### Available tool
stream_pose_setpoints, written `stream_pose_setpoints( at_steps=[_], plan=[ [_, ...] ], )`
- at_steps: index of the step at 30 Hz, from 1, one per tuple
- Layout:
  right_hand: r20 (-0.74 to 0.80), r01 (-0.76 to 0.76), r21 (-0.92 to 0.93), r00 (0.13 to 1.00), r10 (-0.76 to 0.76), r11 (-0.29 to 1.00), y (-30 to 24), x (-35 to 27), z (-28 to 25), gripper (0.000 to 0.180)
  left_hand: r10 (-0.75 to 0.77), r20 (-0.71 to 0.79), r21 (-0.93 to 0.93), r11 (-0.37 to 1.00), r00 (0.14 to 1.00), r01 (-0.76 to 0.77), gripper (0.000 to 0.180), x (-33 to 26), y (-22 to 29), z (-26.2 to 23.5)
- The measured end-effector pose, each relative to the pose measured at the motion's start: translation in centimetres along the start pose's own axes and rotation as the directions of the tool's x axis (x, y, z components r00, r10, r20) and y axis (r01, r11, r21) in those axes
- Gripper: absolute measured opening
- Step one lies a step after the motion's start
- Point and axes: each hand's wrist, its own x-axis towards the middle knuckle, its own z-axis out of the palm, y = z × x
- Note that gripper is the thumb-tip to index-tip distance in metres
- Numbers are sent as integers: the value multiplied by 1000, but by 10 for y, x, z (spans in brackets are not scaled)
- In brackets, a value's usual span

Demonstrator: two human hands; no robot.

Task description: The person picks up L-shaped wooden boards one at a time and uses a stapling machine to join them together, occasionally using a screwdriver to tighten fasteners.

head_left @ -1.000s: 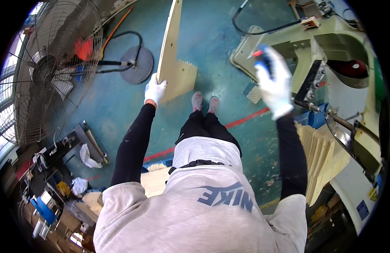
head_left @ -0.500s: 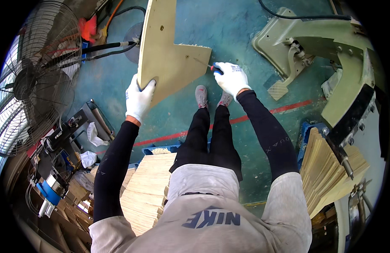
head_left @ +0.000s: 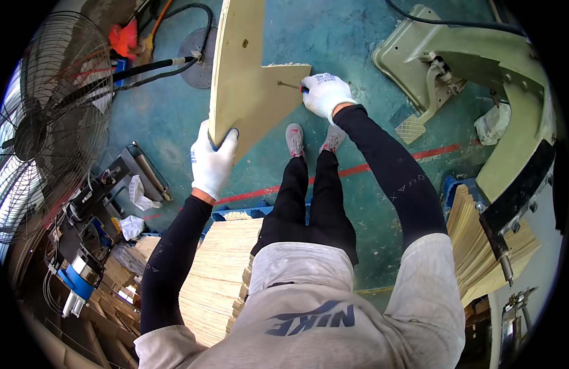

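Note:
A pale plywood panel with an angled outline is held up in front of me. My left hand, in a white glove, grips its lower left edge with the thumb on the face. In my gloved right hand is a screwdriver with a thin shaft and a red and blue handle, mostly covered by the fingers. Its tip meets the panel at a small dark fitting or hole near the right side. A second small metal fitting sits higher on the panel.
A large wire fan stands at the left. Stacks of cut plywood lie beside me at left and right on blue pallets. A green machine frame fills the far right. A red line crosses the green floor.
My right hand has moved slightly left and up, bringing the screwdriver tip onto the panel's fitting. The panel and my left hand have shifted a little to the right in the picture.

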Motion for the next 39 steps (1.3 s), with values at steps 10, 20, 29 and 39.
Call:
stream_pose_setpoints(
  at_steps=[10,20,29,39],
  plan=[
    [179,339,-252,937,-300,907,-21,44,-29,21,-44,-34,-20,999,998,43,30,13,-10,-10],
    [-246,192,509,967,-72,839,24,78,259,39,-75,-42,16,997,996,76,33,33,-23,-27],
    [-233,109,673,970,70,731,-15,82,267,40,-72,-54,6,997,996,73,34,34,-30,-33],
    [-462,271,669,881,101,692,-4,31,166,43,21,-116,56,998,993,-15,27,29,-37,-29]
  ],
)
